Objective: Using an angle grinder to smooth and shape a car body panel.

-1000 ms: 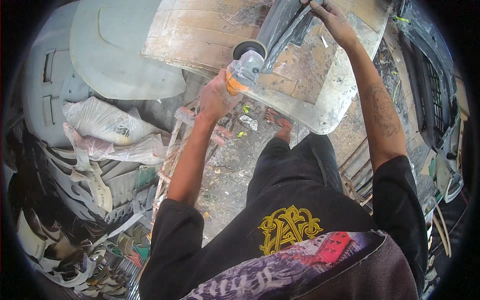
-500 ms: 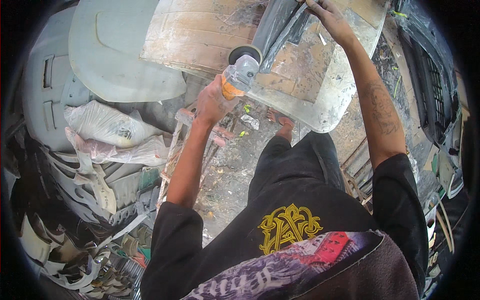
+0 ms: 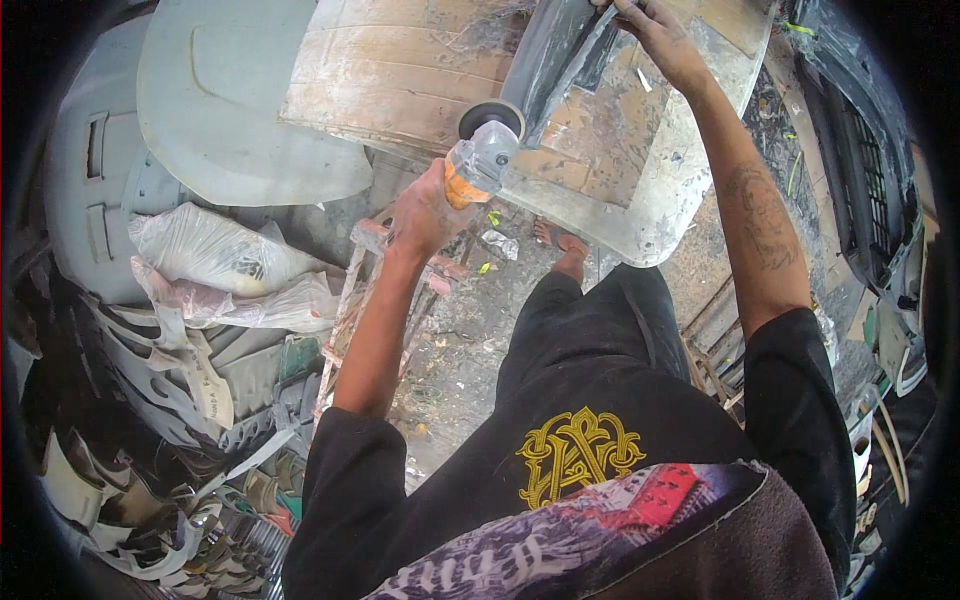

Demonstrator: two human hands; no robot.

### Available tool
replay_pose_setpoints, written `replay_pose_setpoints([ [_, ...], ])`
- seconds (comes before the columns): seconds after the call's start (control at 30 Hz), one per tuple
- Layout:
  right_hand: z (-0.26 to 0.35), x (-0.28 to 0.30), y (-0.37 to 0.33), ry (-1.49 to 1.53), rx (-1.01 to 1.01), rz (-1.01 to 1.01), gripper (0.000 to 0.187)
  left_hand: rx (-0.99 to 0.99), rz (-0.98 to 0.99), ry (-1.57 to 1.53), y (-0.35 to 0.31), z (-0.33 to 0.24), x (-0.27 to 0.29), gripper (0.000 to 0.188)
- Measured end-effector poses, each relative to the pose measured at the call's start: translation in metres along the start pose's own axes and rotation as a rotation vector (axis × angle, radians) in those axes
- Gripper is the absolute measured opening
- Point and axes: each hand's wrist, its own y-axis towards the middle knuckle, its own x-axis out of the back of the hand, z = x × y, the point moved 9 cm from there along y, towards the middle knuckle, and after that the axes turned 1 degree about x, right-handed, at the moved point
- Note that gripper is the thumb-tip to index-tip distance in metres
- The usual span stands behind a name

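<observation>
My left hand is wrapped round the orange rear body of an angle grinder, whose grey head is coated with dust. Its round dark disc is at the lower end of a long grey, car-trim-like panel; whether disc and panel touch I cannot tell. At the top edge of the view, my right hand has its fingers closed on the panel's far end, partly cut off by the frame. The panel lies on a worn, dusty board with brown cardboard patches.
A curved brown cardboard sheet lies left of the panel, beside large pale grey panels. Plastic-wrapped parts and heaped trim pieces fill the left side. A rusty stand is under my left forearm; a black grille stands at right.
My left hand and the grinder have shifted slightly down, and the disc's face shows a little more. My right hand stays on the panel in nearly the same place.
</observation>
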Motion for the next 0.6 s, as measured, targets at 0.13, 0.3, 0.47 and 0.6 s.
replay_pose_setpoints([
  [0.13, -0.003, 0.002, 0.001, 0.019, -0.014, 0.029, 0.043, -0.008, 0.006, 0.005, -0.009, -0.003, 0.001, 0.052],
  [0.3, -0.002, 0.065, -0.04, 0.228, -0.221, -0.006, 0.047, 0.026, -0.112, -0.032, -0.029, -0.001, 0.025, 0.055],
  [0.47, -0.002, 0.248, -0.15, -0.015, -0.365, -0.191, 0.038, 0.039, -0.311, -0.246, -0.053, 0.016, 0.068, 0.043],
  [0.6, -0.058, 0.377, -0.239, -0.14, -0.48, -0.351, 0.044, 0.227, -0.303, -0.441, -0.077, 0.025, 0.078, 0.02],
])
